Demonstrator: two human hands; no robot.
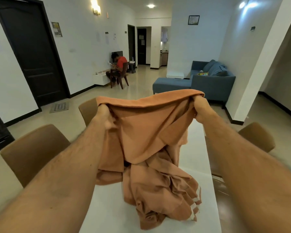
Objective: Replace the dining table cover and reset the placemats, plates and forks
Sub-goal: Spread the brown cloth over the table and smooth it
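Left hand [106, 115] and right hand [199, 106] each clench the cloth [146, 132] hem mid-frame above the table [213, 216]; soft, light fabric, best held at corners.

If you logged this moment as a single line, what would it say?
left hand: grips orange cloth | right hand: grips cloth | cloth: top edge lifted, rest bunched on white table

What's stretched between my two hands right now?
In the head view, the top edge of the orange table cover spans from the left hand to the right hand; the rest hangs bunched onto the white table.
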